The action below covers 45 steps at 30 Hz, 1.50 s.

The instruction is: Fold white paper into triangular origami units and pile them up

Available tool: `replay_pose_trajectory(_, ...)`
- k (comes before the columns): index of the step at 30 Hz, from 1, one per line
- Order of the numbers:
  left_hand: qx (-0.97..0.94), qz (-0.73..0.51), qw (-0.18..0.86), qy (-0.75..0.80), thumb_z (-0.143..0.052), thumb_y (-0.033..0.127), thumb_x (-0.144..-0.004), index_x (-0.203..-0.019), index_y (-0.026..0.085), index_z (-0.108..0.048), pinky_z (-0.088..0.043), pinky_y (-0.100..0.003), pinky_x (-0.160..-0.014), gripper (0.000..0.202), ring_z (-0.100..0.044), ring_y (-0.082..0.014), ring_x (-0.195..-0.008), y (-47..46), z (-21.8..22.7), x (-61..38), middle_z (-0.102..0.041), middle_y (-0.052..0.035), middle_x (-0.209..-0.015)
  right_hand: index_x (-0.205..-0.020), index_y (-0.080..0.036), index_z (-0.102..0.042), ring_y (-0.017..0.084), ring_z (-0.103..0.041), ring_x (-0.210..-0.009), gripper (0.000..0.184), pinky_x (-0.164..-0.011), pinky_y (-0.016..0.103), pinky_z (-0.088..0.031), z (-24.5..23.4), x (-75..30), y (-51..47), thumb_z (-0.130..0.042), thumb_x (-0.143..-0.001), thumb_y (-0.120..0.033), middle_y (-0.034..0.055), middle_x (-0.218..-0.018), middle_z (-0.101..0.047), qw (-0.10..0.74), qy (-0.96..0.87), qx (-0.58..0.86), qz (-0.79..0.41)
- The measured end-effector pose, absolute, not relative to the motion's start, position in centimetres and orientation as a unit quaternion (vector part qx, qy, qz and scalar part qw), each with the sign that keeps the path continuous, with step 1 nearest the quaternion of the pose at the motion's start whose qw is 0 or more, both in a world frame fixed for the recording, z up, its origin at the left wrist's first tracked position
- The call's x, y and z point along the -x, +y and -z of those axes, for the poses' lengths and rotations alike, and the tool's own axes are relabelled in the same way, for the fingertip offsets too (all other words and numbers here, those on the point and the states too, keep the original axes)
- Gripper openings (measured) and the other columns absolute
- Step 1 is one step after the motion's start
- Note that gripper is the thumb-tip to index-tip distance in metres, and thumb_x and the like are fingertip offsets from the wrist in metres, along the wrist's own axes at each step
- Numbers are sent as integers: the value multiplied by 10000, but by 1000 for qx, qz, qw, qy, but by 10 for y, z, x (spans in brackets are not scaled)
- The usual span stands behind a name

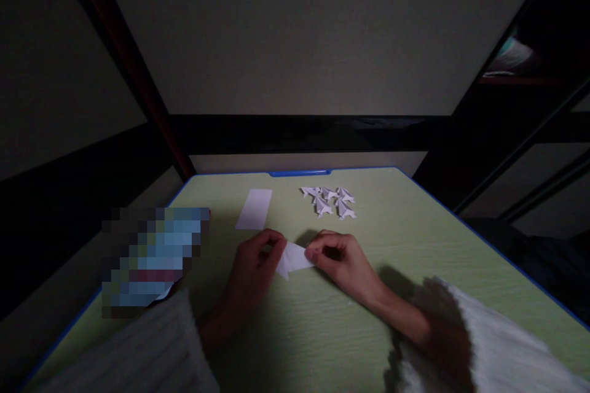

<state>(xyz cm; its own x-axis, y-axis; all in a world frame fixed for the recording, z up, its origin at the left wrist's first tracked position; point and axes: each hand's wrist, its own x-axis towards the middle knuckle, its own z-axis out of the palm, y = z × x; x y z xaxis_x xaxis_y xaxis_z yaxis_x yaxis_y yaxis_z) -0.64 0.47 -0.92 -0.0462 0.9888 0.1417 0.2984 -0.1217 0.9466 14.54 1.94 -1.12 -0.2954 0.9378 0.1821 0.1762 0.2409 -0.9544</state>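
Observation:
A small white folded paper piece [295, 258] lies near the middle of the green table [415, 245]. My left hand [252, 264] pinches its left end, fingers curled over the edge. My right hand [338, 261] pinches its right end with fingertips pressed together. Both wrists come out of white fuzzy sleeves. Beyond the hands, a flat white paper strip [254, 209] lies on the table. A cluster of several finished white folded paper figures [329, 201] sits at the far side, to the right of the strip.
A blurred-out colourful object [152, 258] rests at the table's left edge. The table has a blue rim [299, 172]. Dark bed-frame bars and a pale wall stand behind it. The room is dim.

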Motion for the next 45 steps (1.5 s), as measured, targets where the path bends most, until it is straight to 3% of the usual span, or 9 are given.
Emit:
replay_pose_trajectory(6, -655, -415, 379, 505, -486, 231, -704, -565, 147, -525, -320, -172, -458, 167, -427, -87, -489, 1, 8, 4, -469, 43, -504, -582, -140, -594, 92, -423, -553, 156, -485, 207, -310, 9, -144, 16, -499, -705, -142, -12, -564, -459, 400, -721, 364, -433)
replay_pose_trajectory(21, -503, -548, 299, 598, -485, 233, -661, -572, 167, -489, -320, -192, -479, 111, -409, -106, -532, 11, 4, 15, -446, 44, -527, -532, -149, -553, 78, -369, -487, 103, -458, 204, -273, 8, -148, 19, -498, -612, -114, -39, -526, -427, 496, -601, 432, -454)
replay_pose_trajectory(26, -462, -554, 338, 604, -494, 246, -636, -550, 171, -482, -308, -181, -429, 115, -384, -91, -480, 13, 3, 15, -431, 51, -489, -579, -153, -546, 81, -416, -488, 59, -478, 206, -320, 9, -149, 24, -520, -633, -152, -34, -532, -493, 525, -531, 444, -495)
replay_pose_trajectory(31, -464, -530, 411, 578, -522, 264, -606, -544, 147, -496, -285, -168, -397, 134, -378, -73, -439, 15, 8, 12, -430, 62, -455, -817, -177, -605, 97, -512, -593, 170, -568, 225, -397, 12, -147, 21, -522, -679, -120, -1, -674, -582, 486, -595, 343, -541)
replay_pose_trajectory(38, -484, -503, 427, 575, -568, 232, -564, -524, 130, -545, -320, -179, -434, 112, -423, -79, -456, 13, 5, 10, -499, 44, -459, -840, -170, -655, 133, -541, -662, 193, -577, 239, -408, 5, -147, 9, -491, -748, -126, 50, -735, -617, 385, -760, 304, -426)
replay_pose_trajectory(45, -538, -475, 415, 559, -583, 201, -562, -500, 136, -574, -364, -194, -489, 90, -475, -102, -496, 10, 7, 8, -549, 29, -480, -828, -153, -668, 126, -550, -629, 158, -549, 223, -413, 9, -147, 10, -557, -717, -171, 56, -718, -617, 337, -778, 276, -452)
